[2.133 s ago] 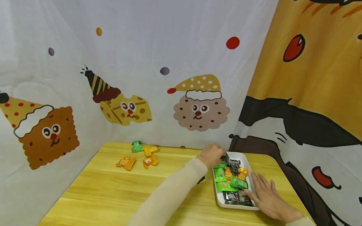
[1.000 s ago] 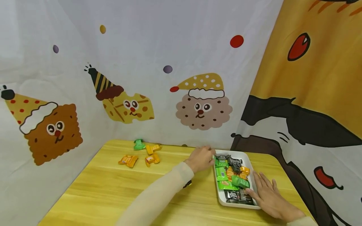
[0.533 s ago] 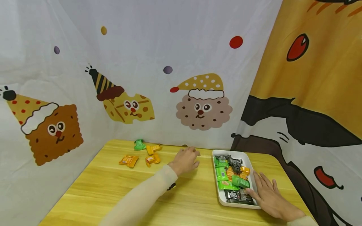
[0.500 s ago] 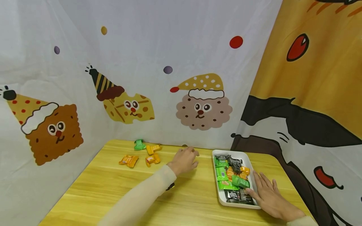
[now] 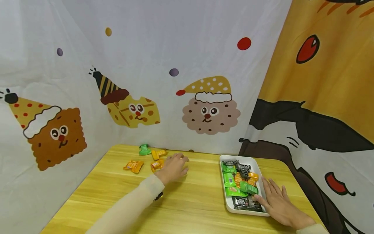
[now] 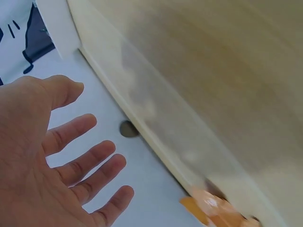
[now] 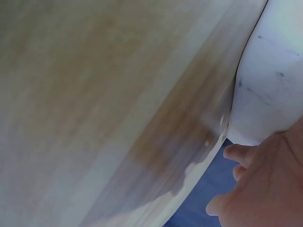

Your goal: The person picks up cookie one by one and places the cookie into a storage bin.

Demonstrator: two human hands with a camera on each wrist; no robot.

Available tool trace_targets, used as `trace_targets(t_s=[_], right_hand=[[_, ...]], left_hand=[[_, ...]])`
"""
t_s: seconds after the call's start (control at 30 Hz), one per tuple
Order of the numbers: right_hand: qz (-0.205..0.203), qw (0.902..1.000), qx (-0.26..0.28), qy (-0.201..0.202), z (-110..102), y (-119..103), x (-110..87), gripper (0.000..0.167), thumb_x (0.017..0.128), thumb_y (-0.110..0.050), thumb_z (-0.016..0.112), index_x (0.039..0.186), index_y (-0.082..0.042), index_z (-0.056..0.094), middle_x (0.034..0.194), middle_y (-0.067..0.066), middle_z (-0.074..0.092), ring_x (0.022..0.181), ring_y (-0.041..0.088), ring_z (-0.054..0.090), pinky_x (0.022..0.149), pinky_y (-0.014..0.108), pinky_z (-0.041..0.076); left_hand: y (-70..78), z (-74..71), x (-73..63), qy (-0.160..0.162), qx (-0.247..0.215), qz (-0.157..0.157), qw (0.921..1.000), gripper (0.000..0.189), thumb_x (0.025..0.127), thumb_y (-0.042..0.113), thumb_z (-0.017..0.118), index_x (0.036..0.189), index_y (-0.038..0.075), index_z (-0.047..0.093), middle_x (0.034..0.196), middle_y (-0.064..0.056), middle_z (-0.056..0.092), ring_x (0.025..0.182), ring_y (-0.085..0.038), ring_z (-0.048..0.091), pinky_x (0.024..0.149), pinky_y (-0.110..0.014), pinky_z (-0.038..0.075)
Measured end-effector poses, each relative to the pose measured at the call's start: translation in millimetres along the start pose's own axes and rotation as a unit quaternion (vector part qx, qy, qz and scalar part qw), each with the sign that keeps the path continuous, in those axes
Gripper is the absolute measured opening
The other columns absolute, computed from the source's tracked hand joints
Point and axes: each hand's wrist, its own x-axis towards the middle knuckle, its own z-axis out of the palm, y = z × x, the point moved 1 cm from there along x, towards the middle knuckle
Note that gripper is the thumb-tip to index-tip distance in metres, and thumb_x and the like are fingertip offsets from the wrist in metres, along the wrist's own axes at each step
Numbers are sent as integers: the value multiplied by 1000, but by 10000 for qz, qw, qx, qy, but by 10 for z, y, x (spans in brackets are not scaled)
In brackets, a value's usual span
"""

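Note:
My left hand point(image 5: 173, 167) hovers over the table, just right of the loose wrapped candies. Its fingers are spread and loosely bent, with nothing in them, as the left wrist view also shows. Nearest to it is an orange candy point(image 5: 156, 165), partly covered by the hand. Another orange candy point(image 5: 159, 153), a green candy point(image 5: 144, 149) and a third orange candy point(image 5: 133, 166) lie close by. On the right, my right hand point(image 5: 279, 204) rests its extended fingers along the side of a white tray point(image 5: 250, 159), thumb over the rim. Black, green and orange candies fill the tray.
The wooden table point(image 5: 193, 208) ends at the back against a white cloth point(image 5: 140, 58) printed with cartoon snacks. A yellow and black printed cloth point(image 5: 336, 81) hangs at the right side.
My left hand let go of a black candy at the tray's far end, then moved left across the table to the loose candies. My right hand has stayed at the tray.

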Motion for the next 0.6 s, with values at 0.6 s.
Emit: trace_targets(t_s=[0.6], right_hand=[[-19,10000,-81,56,17,-1,-1,102,120,-64,52,183,7,15,184,46,22,170,71,14,128,97,2]], left_hand=[[-647,-89,-413,78,-83,-490,9987,43,110,29,84,148,11,75,147,-19,71,130,-43,73,108,-73,62]])
